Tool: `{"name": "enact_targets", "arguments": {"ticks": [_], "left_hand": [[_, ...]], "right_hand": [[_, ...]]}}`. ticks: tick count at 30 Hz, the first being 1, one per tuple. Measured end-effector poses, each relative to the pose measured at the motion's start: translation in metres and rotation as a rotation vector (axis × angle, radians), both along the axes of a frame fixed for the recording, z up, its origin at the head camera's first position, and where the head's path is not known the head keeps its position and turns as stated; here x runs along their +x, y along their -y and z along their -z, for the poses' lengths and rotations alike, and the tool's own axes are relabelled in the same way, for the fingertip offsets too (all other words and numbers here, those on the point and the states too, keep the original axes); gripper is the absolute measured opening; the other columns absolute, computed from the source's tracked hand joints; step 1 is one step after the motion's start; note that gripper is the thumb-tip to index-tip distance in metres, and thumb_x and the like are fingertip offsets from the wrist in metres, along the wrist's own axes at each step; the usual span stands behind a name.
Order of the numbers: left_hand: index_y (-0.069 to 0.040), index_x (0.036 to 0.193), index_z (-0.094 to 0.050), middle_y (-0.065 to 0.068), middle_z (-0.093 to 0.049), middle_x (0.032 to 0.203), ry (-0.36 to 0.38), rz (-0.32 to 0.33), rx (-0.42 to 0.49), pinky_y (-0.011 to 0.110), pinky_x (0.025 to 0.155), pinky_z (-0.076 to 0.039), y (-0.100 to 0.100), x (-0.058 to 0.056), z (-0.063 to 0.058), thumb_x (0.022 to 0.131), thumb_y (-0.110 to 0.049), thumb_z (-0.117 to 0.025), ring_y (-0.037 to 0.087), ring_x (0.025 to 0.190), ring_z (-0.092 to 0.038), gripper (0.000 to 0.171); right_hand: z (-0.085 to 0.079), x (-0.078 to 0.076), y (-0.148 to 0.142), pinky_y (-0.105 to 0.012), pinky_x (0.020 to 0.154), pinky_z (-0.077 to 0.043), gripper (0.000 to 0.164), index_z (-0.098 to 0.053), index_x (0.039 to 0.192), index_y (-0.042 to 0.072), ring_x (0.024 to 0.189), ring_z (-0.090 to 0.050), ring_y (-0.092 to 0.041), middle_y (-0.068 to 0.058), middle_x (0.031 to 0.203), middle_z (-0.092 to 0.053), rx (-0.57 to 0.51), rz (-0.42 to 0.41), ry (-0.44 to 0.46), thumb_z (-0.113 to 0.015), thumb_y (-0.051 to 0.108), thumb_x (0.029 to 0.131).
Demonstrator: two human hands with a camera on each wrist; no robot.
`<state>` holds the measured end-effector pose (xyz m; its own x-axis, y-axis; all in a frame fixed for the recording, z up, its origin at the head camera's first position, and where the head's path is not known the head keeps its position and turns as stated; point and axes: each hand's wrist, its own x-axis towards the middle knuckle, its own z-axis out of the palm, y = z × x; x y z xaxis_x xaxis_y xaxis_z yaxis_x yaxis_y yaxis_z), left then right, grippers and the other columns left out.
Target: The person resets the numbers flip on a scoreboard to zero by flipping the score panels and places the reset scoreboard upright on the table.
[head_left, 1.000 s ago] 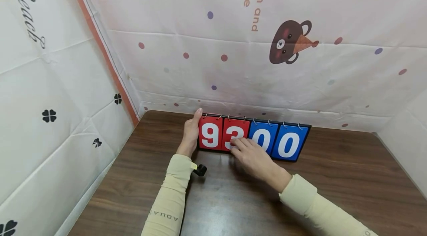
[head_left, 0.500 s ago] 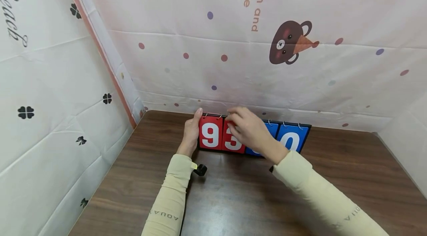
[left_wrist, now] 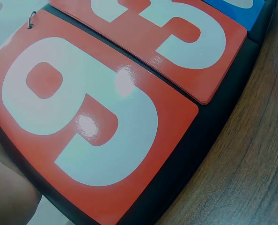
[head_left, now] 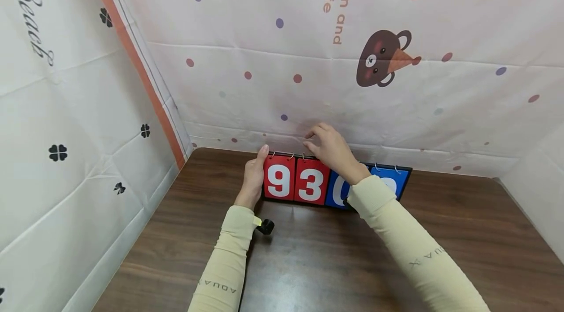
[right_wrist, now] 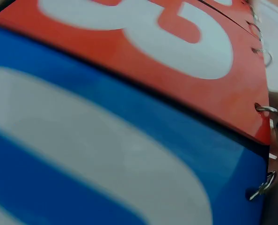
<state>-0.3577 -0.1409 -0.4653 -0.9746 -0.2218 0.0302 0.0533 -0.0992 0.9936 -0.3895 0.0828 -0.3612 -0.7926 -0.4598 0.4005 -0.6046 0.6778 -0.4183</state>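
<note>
A black-backed flip scoreboard (head_left: 287, 201) leans upright on the table near the back wall. Its red cards read 9 (left_wrist: 129, 161) and 3 (right_wrist: 176, 47); the blue card (right_wrist: 232, 178) beside them carries a 0, and another blue card (head_left: 396, 177) is partly covered by my right arm. My left hand (head_left: 252, 177) grips the board's left edge, thumb up at the top corner. Over the top edge, above the 3 and the first blue card, is my right hand (head_left: 333, 152), its thumb and forefinger bent and apart. Metal rings (right_wrist: 267, 110) run along the top.
The brown wooden table (head_left: 304, 263) spreads out in front of the board. A patterned cloth wall (head_left: 246, 101) rises close behind it, and another white cloth (head_left: 97, 135) stands on the left. A small black device (head_left: 266, 227) sticks out from my left wrist.
My right hand has risen from the lower part of the red 3 card to above the top edge, moving up and back. A 3 still shows there. The left hand keeps its hold.
</note>
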Motion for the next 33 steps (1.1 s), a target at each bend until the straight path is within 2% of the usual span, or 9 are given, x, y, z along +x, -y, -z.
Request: {"name": "enact_targets", "arguments": {"ticks": [3, 6, 11, 15, 20, 24, 28, 31, 33], "left_hand": [[-0.011, 0.079, -0.071, 0.005, -0.068, 0.086, 0.005, -0.006, 0.004, 0.038, 0.084, -0.047, 0.000, 0.000, -0.001, 0.101, -0.064, -0.060, 0.019, 0.089, -0.060, 0.059], [-0.012, 0.076, -0.071, 0.004, -0.068, 0.085, 0.004, -0.008, 0.007, 0.037, 0.083, -0.047, 0.000, 0.000, 0.000, 0.101, -0.063, -0.060, 0.019, 0.088, -0.060, 0.058], [-0.012, 0.074, -0.070, 0.004, -0.068, 0.083, -0.004, -0.005, 0.009, 0.037, 0.082, -0.048, -0.002, -0.001, 0.000, 0.102, -0.062, -0.060, 0.019, 0.087, -0.060, 0.058], [-0.010, 0.078, -0.072, 0.004, -0.069, 0.085, -0.008, 0.000, 0.003, 0.037, 0.082, -0.048, -0.003, -0.002, -0.002, 0.102, -0.062, -0.059, 0.019, 0.088, -0.061, 0.059], [-0.010, 0.080, -0.073, 0.005, -0.070, 0.086, 0.005, 0.002, 0.025, 0.037, 0.083, -0.048, -0.002, -0.005, -0.003, 0.101, -0.063, -0.061, 0.019, 0.089, -0.061, 0.058], [-0.010, 0.080, -0.073, 0.004, -0.069, 0.087, 0.010, -0.006, 0.036, 0.037, 0.084, -0.048, 0.001, -0.005, -0.003, 0.101, -0.062, -0.061, 0.019, 0.089, -0.061, 0.057], [-0.010, 0.083, -0.073, 0.005, -0.069, 0.089, -0.007, -0.005, 0.040, 0.037, 0.084, -0.048, 0.003, -0.003, -0.003, 0.102, -0.060, -0.061, 0.020, 0.090, -0.061, 0.055], [-0.009, 0.085, -0.074, 0.005, -0.070, 0.089, -0.015, -0.002, 0.041, 0.037, 0.083, -0.048, 0.003, -0.003, -0.002, 0.102, -0.060, -0.061, 0.020, 0.090, -0.061, 0.055], [-0.009, 0.085, -0.074, 0.004, -0.070, 0.089, -0.010, -0.006, 0.033, 0.036, 0.083, -0.048, 0.002, -0.004, -0.001, 0.102, -0.060, -0.061, 0.019, 0.089, -0.061, 0.056]], "right_hand": [[0.000, -0.007, 0.000, -0.050, 0.100, -0.053, 0.024, -0.073, 0.117, 0.003, 0.113, -0.063, -0.033, -0.014, 0.119, -0.066, -0.025, -0.015, 0.099, -0.076, 0.021, 0.101], [-0.001, -0.013, 0.002, -0.047, 0.094, -0.054, 0.026, -0.073, 0.116, 0.004, 0.106, -0.063, -0.031, -0.012, 0.114, -0.068, -0.034, -0.026, 0.215, -0.074, 0.026, 0.102], [-0.002, -0.024, 0.004, -0.042, 0.085, -0.054, 0.033, -0.073, 0.117, 0.005, 0.095, -0.061, -0.028, -0.011, 0.106, -0.068, 0.053, -0.006, 0.358, -0.071, 0.036, 0.104], [-0.002, -0.032, 0.002, -0.044, 0.088, -0.053, 0.044, -0.072, 0.120, 0.003, 0.097, -0.062, -0.029, -0.013, 0.108, -0.068, 0.085, -0.003, 0.481, -0.065, 0.044, 0.105], [-0.004, -0.040, -0.001, -0.051, 0.105, -0.049, 0.062, -0.065, 0.140, 0.000, 0.118, -0.062, -0.034, -0.017, 0.128, -0.069, 0.048, 0.002, 0.702, -0.060, 0.051, 0.106], [-0.003, -0.044, 0.001, -0.054, 0.114, -0.041, 0.073, -0.051, 0.154, -0.001, 0.135, -0.052, -0.037, -0.019, 0.146, -0.059, 0.057, 0.032, 0.820, -0.062, 0.051, 0.105], [-0.003, -0.046, 0.004, -0.056, 0.120, -0.031, 0.089, -0.026, 0.165, -0.001, 0.147, -0.036, -0.040, -0.023, 0.163, -0.037, 0.103, 0.064, 0.884, -0.064, 0.049, 0.103], [-0.003, -0.050, 0.004, -0.055, 0.123, -0.025, 0.084, -0.018, 0.166, -0.003, 0.154, -0.025, -0.042, -0.025, 0.171, -0.021, 0.196, 0.061, 0.917, -0.058, 0.042, 0.107], [0.000, -0.056, 0.002, -0.052, 0.124, -0.024, 0.075, -0.020, 0.165, -0.005, 0.156, -0.023, -0.042, -0.026, 0.172, -0.018, 0.273, 0.042, 0.925, -0.051, 0.037, 0.110]]}}
